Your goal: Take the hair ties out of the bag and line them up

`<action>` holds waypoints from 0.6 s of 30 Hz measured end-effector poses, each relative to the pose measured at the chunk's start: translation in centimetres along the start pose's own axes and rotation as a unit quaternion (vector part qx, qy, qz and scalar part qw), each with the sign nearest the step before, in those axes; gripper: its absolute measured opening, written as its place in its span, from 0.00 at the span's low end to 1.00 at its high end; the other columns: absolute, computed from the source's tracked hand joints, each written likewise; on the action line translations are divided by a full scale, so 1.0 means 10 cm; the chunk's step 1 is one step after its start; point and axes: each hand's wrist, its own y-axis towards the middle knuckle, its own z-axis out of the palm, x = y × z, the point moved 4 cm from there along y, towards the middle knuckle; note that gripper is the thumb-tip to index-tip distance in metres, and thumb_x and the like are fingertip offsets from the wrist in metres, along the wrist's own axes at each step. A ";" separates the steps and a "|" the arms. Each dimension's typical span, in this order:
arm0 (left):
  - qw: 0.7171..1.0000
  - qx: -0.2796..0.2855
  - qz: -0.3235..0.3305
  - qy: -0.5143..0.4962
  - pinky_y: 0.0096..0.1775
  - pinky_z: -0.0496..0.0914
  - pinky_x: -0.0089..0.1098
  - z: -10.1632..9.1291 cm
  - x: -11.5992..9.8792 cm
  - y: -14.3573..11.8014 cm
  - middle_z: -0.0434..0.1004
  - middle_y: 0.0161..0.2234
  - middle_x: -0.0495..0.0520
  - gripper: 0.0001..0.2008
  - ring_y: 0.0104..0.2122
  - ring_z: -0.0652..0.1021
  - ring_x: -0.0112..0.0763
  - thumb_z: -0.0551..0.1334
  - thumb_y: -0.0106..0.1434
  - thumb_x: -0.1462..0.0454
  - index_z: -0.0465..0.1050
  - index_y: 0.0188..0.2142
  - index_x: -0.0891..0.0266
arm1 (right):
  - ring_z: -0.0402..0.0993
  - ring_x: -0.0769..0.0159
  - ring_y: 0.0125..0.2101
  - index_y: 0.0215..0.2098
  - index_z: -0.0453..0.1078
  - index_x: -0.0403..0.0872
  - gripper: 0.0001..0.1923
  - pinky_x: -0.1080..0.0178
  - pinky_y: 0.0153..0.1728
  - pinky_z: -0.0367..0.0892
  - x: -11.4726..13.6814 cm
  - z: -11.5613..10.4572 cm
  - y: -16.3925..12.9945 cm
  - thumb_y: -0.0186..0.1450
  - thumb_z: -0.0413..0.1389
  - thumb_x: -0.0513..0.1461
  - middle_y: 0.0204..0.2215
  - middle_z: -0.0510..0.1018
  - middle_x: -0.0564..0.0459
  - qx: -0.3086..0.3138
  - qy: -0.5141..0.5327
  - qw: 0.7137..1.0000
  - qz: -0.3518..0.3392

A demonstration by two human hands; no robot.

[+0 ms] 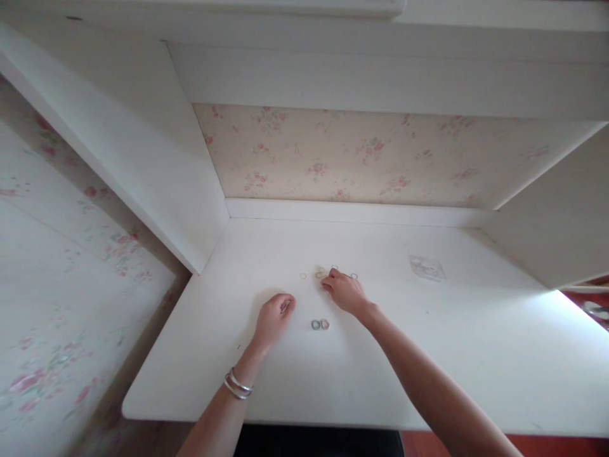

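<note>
my right hand (345, 292) is down at the scattered loops, fingers bent and fingertips drawn together beside the tan loops (320, 273); i can't tell whether they have one pinched. a thin yellowish loop (303, 276) lies to the left of these, a pale loop (334, 267) just beyond my knuckles, and a dark-rimmed loop (354, 277) to their right. my left hand (275, 312) rests curled on the white desk (476, 355), fingers folded in; something small seems to show inside the curl, but i can't make out what.

nearer to me, a greenish loop (316, 325) and a pinkish loop (325, 324) sit side by side, well apart from the others. as i judge it, that pair is already sorted out, while the thin ones around my right hand are still loose and ungrouped. the clear plastic bag (427, 268) lies off to the right.
</note>
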 end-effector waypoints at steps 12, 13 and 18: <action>1.000 0.008 0.011 0.020 0.35 0.69 0.29 0.02 0.01 -0.01 0.77 0.33 0.52 0.11 0.30 0.75 0.29 0.54 0.63 0.60 0.73 0.36 0.61 | 0.68 0.66 0.38 0.40 0.70 0.48 0.15 0.66 0.34 0.58 0.03 0.01 -0.08 0.70 0.41 0.39 0.41 0.70 0.49 -0.026 0.022 0.999 -0.003; 1.000 0.007 0.011 0.020 0.35 0.69 0.29 0.03 0.01 -0.01 0.77 0.33 0.52 0.11 0.30 0.75 0.29 0.54 0.63 0.60 0.73 0.36 0.61 | 0.68 0.67 0.37 0.41 0.70 0.48 0.16 0.66 0.35 0.59 0.03 -0.01 -0.12 0.70 0.41 0.39 0.40 0.70 0.49 -0.041 0.035 0.999 0.002; 0.999 0.017 0.006 0.046 0.34 0.68 0.28 0.03 0.00 0.00 0.77 0.32 0.52 0.12 0.29 0.74 0.28 0.53 0.63 0.59 0.73 0.36 0.61 | 0.69 0.68 0.35 0.39 0.69 0.48 0.15 0.66 0.36 0.61 0.09 -0.01 -0.50 0.70 0.41 0.40 0.37 0.70 0.50 -0.117 0.146 0.982 0.004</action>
